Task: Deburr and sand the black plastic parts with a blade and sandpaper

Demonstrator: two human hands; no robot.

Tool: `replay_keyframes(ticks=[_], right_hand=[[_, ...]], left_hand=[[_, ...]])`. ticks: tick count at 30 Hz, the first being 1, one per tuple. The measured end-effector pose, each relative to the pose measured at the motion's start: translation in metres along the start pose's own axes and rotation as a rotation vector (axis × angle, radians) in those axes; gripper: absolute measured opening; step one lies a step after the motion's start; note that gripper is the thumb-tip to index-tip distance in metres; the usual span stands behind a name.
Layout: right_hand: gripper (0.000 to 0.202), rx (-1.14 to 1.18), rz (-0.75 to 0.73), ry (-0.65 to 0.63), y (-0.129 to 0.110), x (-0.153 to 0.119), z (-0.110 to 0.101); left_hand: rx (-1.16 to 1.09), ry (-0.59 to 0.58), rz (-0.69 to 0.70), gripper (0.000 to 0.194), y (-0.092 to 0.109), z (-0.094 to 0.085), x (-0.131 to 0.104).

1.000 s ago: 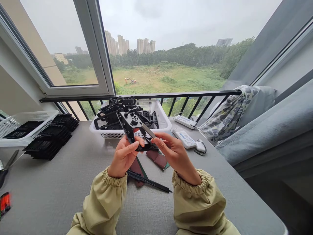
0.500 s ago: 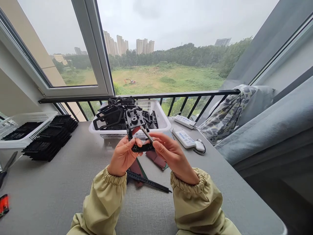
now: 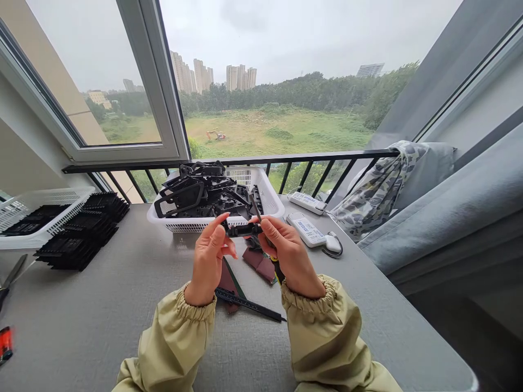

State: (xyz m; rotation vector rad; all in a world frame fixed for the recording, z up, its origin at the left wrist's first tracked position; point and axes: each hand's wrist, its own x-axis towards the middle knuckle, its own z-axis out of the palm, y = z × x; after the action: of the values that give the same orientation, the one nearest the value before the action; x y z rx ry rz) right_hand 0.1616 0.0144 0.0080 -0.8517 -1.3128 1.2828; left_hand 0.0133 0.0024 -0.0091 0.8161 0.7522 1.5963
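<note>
My left hand [image 3: 208, 258] pinches one end of a black plastic frame [image 3: 244, 231] in front of the white basket. My right hand [image 3: 291, 253] is closed around what looks like a flat file [image 3: 255, 204], with a yellow-and-black handle showing under the palm. Its grey metal blade points up and away, by the right end of the frame. The right fingertips are also at that end; whether they grip it is hidden. Below the hands lie brown sandpaper pieces [image 3: 260, 264] and a black ruled bar, like a caliper [image 3: 251, 306].
Behind my hands, a white basket [image 3: 183, 225] is heaped with black plastic parts. Stacked black panels [image 3: 77, 234] and another white basket [image 3: 84, 191] stand at left, near scissors [image 3: 14, 270]. Two white power strips [image 3: 308, 231] lie right, before the window railing [image 3: 245, 160].
The black frame has been tipped from upright to nearly edge-on, lower against the basket. The file's blade has swung from leaning left across the frame to pointing up at its right end.
</note>
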Motion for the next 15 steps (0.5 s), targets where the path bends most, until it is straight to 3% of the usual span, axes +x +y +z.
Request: replay_keyframes(ticks=[3, 7, 15], right_hand=[[0.049, 0.018, 0.002, 0.002, 0.0015, 0.0024, -0.0013], [0.046, -0.020, 0.006, -0.066, 0.0016, 0.0041, -0.0009], [0.045, -0.006, 0.021, -0.124, 0.0018, 0.0031, 0.0005]], left_hand=[[0.092, -0.024, 0.021, 0.046, -0.0005, 0.0035, -0.0038], [0.091, 0.052, 0.031, 0.033, -0.0021, 0.0060, -0.0036], [0.101, 0.130, 0.071, 0.033, -0.0021, 0.0063, -0.0014]])
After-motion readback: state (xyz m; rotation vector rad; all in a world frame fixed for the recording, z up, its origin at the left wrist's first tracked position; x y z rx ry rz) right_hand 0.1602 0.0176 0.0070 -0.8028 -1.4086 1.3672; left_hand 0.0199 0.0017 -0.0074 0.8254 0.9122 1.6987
